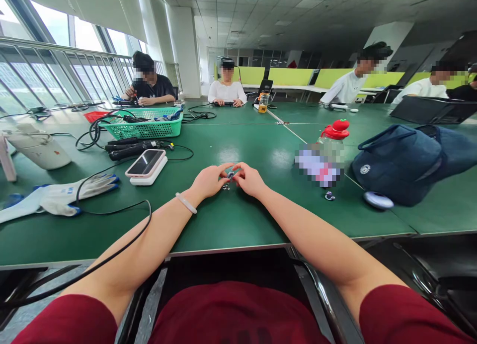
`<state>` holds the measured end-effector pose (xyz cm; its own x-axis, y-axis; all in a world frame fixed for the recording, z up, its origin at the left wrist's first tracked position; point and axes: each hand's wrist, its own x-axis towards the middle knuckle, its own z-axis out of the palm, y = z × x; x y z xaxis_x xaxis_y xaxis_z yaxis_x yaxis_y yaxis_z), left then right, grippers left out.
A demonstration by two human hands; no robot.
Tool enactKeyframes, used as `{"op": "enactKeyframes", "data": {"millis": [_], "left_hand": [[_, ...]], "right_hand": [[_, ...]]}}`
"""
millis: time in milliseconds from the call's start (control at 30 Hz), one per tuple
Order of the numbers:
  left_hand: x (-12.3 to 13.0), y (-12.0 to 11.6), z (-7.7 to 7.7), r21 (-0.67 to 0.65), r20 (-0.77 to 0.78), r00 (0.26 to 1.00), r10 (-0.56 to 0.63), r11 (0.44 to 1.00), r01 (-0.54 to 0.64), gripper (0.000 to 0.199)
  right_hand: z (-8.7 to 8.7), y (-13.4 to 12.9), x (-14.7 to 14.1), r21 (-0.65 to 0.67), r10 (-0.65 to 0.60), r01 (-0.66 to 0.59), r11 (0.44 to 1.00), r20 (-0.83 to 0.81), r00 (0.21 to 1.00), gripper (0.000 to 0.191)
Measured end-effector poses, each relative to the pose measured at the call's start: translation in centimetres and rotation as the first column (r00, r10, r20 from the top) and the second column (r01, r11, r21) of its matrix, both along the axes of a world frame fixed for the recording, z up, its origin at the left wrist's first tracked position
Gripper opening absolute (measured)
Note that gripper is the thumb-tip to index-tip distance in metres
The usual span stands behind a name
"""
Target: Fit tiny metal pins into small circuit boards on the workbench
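Note:
Over the middle of the green table, my left hand (209, 180) and my right hand (250, 178) meet at the fingertips. Both are closed on a small shiny metal piece (230, 175), pinched between thumbs and fingers; its exact shape is too small to tell. Just below it, near my left fingertips, a few tiny silvery parts (226, 187) lie on the table. A pale bracelet (186, 203) circles my left wrist.
On the left are a glove (70, 195), stacked phone and white box (147, 166), black cables and a green basket (143, 126). To the right stand a red-capped bottle (335, 135), a small shiny object (329, 196) and a navy bag (402, 162). Several people sit beyond.

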<state>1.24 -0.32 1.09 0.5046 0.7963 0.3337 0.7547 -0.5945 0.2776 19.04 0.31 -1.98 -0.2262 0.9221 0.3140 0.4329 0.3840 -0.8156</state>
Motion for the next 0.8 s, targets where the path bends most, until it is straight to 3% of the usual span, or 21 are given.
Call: {"op": "enactKeyframes", "data": {"millis": [300,567,800], "left_hand": [[0.0,0.0,-0.1,-0.027,0.101,0.995,0.010,1.000,-0.008,0.048],[0.1,-0.2,0.1,-0.017,0.153,0.985,0.077,0.997,-0.076,0.043],[0.1,-0.1,0.0,-0.035,0.147,0.989,0.036,0.999,-0.031,0.041]], "right_hand": [[0.6,0.0,-0.1,-0.063,-0.076,0.076,0.995,0.008,0.997,0.009],[0.9,-0.3,-0.1,-0.087,-0.083,0.086,0.992,0.036,0.996,0.014],[1.0,-0.2,0.0,-0.068,-0.085,0.088,0.994,0.041,0.995,0.012]]}}
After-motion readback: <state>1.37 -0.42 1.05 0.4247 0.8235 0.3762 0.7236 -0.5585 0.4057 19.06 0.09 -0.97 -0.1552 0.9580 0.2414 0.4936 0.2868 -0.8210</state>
